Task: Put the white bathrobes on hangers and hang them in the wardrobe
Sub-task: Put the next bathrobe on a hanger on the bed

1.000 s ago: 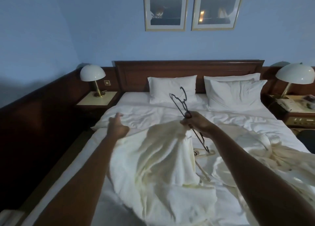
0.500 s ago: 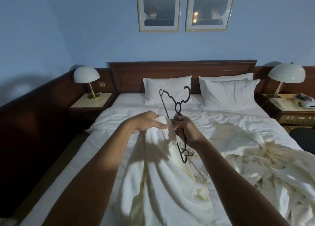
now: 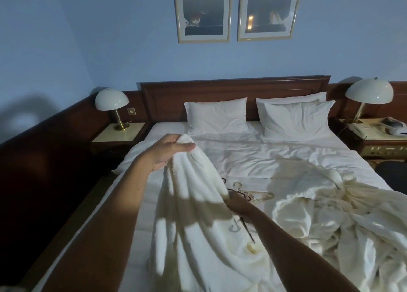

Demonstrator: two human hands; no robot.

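I see my left hand [image 3: 169, 150] raised over the bed [image 3: 253, 159]; its fingers and thumb pinch the top of a white bathrobe [image 3: 193, 214], which hangs down to the sheet; my right hand [image 3: 239, 202] is low, partly hidden behind this robe, and it grips a black hanger [image 3: 246, 226]; pale hangers [image 3: 255, 194] lie on the sheet just beside it; a second bathrobe [image 3: 330, 203] lies crumpled on the right side of the bed.
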